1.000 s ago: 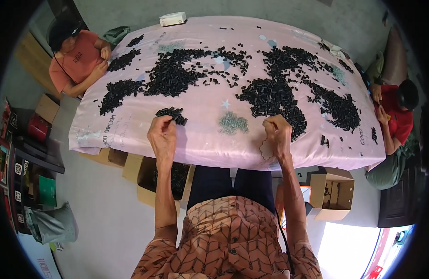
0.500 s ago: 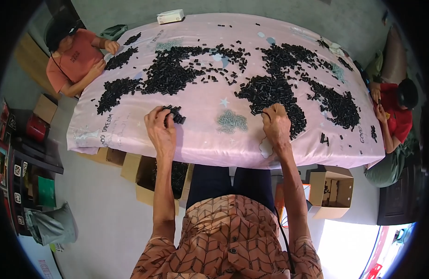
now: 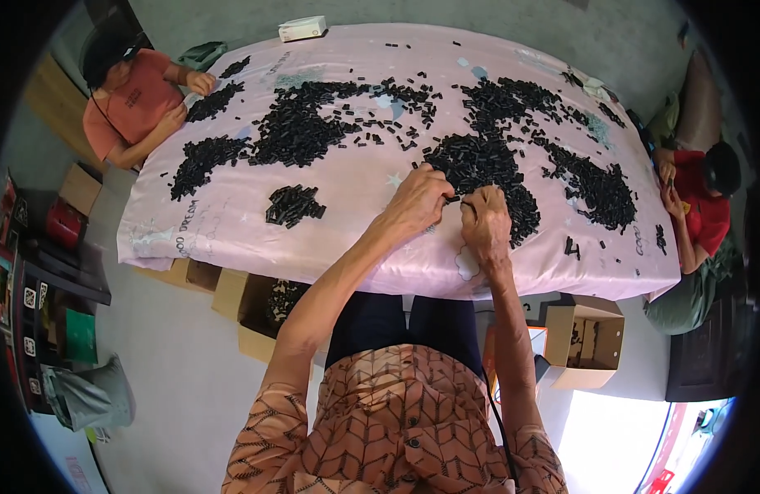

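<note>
My left hand (image 3: 421,200) reaches to the near left edge of a big pile of small black tube-like pieces (image 3: 479,160). Its fingers are drawn together, and what they hold, if anything, is too small to name. Close beside it, my right hand (image 3: 487,221) is pinched at the same pile's near edge, with something dark and tiny at its fingertips. My left hand mostly covers a patch of small clear pieces (image 3: 430,229). Away to the left, a small separate heap of black pieces (image 3: 294,205) lies on the pink cloth (image 3: 355,247).
More black piles (image 3: 297,136) spread over the table. One person (image 3: 137,107) sits at the left end, another (image 3: 701,198) at the right, both handling small things. A tissue box (image 3: 302,30) stands at the far edge. Cardboard boxes (image 3: 590,333) sit below the near edge.
My left hand has left the small heap, where black pieces now lie loose, and moved right to the big pile beside my right hand. My right hand has shifted only slightly.
</note>
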`<state>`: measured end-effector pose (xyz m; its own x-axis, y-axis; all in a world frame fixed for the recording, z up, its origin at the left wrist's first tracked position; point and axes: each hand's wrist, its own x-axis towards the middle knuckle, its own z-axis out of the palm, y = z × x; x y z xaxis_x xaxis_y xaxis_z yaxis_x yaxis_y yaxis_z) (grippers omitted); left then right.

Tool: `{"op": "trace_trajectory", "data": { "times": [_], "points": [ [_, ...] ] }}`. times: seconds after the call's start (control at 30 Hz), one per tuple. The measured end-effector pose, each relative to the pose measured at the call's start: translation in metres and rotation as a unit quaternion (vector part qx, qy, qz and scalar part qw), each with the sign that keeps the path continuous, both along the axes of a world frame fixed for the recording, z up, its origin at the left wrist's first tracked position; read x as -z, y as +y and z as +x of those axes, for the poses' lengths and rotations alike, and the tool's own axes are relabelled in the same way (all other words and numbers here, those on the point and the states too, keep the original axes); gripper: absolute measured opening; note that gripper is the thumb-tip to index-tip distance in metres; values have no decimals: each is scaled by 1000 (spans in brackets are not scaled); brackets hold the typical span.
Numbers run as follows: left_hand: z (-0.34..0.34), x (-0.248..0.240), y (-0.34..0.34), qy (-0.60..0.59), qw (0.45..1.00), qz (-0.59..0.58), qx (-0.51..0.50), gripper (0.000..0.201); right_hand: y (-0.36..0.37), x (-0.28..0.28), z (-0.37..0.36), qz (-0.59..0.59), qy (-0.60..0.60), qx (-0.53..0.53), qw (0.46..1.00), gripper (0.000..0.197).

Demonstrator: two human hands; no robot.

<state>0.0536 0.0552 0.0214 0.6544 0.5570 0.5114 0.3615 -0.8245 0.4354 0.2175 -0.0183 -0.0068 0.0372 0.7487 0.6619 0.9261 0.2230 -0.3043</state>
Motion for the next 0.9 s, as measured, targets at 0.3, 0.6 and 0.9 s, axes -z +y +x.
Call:
{"op": "trace_trajectory", "data": {
  "times": [0.3,0.6,0.9],
  "points": [
    [11,1,6,61,998,-27,-2,15,-12,-10,-2,58,245,-94,963,12],
    [-42,3,4,-172,958,-231,-8,21,-43,-4,-57,-51,211,-230,949,13],
    [-100,28,-42,-463,749,-474,0,17,-36,-3,-72,-21,104,-224,969,19]
  ]
}}
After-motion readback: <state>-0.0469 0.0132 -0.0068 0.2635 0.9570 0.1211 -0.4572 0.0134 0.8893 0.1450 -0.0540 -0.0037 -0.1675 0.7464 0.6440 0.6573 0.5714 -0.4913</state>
